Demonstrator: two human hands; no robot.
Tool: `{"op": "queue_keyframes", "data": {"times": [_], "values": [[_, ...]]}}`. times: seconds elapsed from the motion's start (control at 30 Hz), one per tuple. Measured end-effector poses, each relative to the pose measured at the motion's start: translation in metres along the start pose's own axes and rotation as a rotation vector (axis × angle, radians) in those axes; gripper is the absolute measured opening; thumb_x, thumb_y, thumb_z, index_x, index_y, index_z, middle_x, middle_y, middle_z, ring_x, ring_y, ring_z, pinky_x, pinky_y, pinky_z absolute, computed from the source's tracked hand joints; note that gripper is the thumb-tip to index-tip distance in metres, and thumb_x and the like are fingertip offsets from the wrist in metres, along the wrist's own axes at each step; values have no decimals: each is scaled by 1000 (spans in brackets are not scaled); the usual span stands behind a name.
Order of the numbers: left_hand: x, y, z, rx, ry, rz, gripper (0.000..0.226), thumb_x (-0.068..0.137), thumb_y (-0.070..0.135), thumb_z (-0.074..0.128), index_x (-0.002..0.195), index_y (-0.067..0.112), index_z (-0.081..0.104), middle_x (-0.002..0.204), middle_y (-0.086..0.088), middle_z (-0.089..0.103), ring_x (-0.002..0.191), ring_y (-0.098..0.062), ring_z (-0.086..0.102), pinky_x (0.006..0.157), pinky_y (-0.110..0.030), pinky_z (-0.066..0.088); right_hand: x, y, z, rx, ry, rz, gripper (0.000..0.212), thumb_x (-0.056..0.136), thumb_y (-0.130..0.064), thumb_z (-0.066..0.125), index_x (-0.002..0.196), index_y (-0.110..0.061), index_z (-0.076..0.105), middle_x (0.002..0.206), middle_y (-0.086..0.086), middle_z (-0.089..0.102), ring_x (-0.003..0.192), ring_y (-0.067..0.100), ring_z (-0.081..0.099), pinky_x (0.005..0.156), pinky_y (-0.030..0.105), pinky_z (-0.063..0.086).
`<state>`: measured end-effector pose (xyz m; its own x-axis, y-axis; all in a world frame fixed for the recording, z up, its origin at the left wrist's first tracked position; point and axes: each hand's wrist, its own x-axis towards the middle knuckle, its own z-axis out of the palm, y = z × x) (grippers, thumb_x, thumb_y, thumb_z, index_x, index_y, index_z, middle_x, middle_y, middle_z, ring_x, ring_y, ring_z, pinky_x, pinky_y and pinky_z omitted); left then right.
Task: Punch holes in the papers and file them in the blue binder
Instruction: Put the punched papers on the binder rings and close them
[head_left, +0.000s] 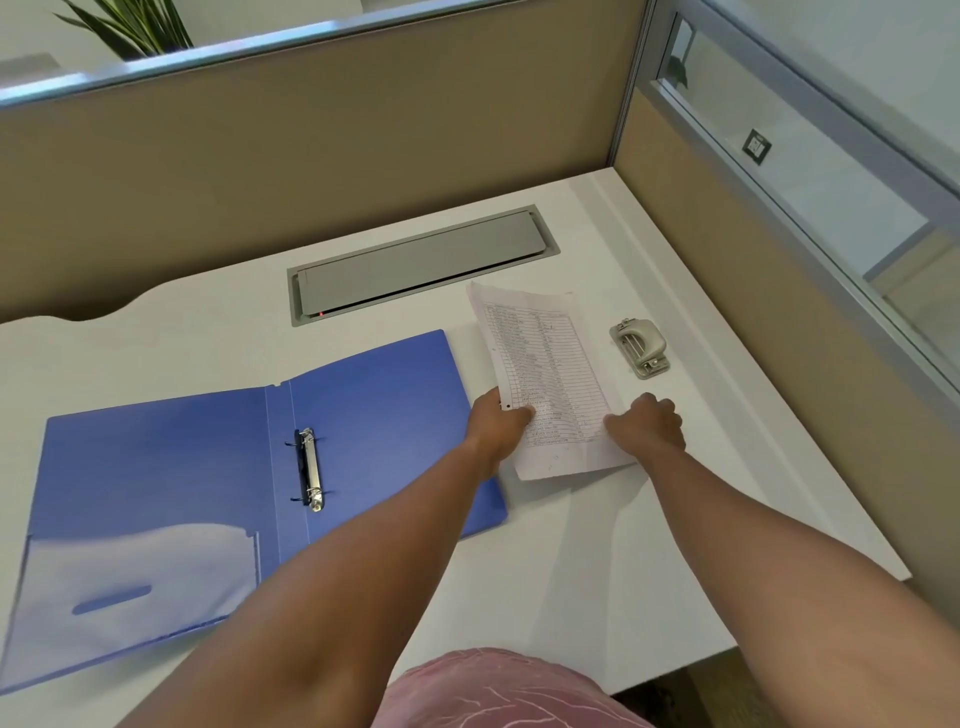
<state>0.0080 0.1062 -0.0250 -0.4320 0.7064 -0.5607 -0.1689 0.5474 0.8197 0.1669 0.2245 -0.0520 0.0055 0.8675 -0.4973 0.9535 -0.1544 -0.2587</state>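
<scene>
I see the blue binder (218, 467) lying open and flat on the white desk (597, 545), spread across the left half of the scene, its metal ring mechanism (309, 470) running along the spine and a clear pocket on the near left cover. Just right of the binder's right edge, the papers (545, 374) sit as a thin printed stack, tilted so the far end leans left, with punched holes visible along the left margin. Both hands hold the stack at its near end: my left hand (498, 423) grips the left edge, thumb curled over the top by the lower hole, right where the binder's right cover ends; my right hand (647, 423) has its fingers curled on the right edge of the sheets, knuckles up. The hole punch (640, 347) rests on the desk just beyond the right hand and to the right of the papers, apart from them. Farther back a grey cable hatch (423, 265) is set into the desk. Tan partition panels (311, 140) wall the far and right sides, with a green plant (130, 26) showing over the far left top.
</scene>
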Motion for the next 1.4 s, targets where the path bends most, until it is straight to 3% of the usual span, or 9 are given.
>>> {"op": "queue_keyframes", "data": {"times": [0.13,0.3,0.5,0.67,0.73,0.83,0.93,1.1,1.4], "values": [[-1,14,-9,40,-30,82,23,94,12,61,117,16,63,106,5,70,98,-15,67,79,-24,53,-2,-2,-4,156,1,7,56,87,-45,58,127,-6,51,129,14,53,119,34,52,91,41,48],[-3,33,-23,6,-117,121,17,93,9,64,106,21,65,106,4,72,97,-13,69,83,-27,56,-3,-8,-4,519,-124,116,78,74,-69,58,112,-1,60,98,11,66,91,32,66,84,40,56],[-15,52,-46,-84,-207,71,19,94,11,65,110,22,63,105,8,72,92,-7,69,70,-22,53,-16,-25,-10,909,-321,179,60,78,-64,66,107,-12,61,99,2,67,88,21,66,69,31,52],[-21,49,-70,-78,-221,54,30,94,14,66,123,19,62,119,2,71,107,-16,67,82,-30,54,-19,-35,-11,1087,-497,93,73,59,-60,84,114,-15,66,106,6,74,96,28,72,91,49,55],[-24,43,-82,-70,-210,47,29,94,15,66,123,20,62,121,2,70,110,-18,66,85,-32,53,-23,-41,-11,1079,-542,90,78,51,-51,91,116,-13,68,108,7,75,98,29,72,91,51,54],[-28,33,-101,-37,-181,36,25,95,16,64,119,24,63,119,4,70,108,-16,66,84,-32,53,-27,-47,-11,1116,-584,47,57,67,-37,87,115,-11,69,110,8,74,103,29,70,97,49,52],[-30,22,-119,-3,-152,3,27,95,15,64,121,20,63,119,2,70,110,-19,65,91,-39,53,-29,-55,-7,1096,-584,7,77,56,-37,94,122,-14,63,117,7,71,106,29,68,99,51,49],[-39,5,-143,39,-73,-31,29,95,12,65,124,15,62,117,0,70,108,-23,65,96,-45,51,-53,-78,-4,1100,-574,-52,35,85,-12,74,116,-12,58,114,10,70,105,29,67,87,47,55],[-51,-24,-186,82,34,-99,25,94,14,66,119,15,62,106,2,69,95,-18,67,68,-28,52,-73,-107,20,904,-538,-243,31,82,-16,78,108,-19,61,106,6,74,94,25,71,86,42,57]]}}
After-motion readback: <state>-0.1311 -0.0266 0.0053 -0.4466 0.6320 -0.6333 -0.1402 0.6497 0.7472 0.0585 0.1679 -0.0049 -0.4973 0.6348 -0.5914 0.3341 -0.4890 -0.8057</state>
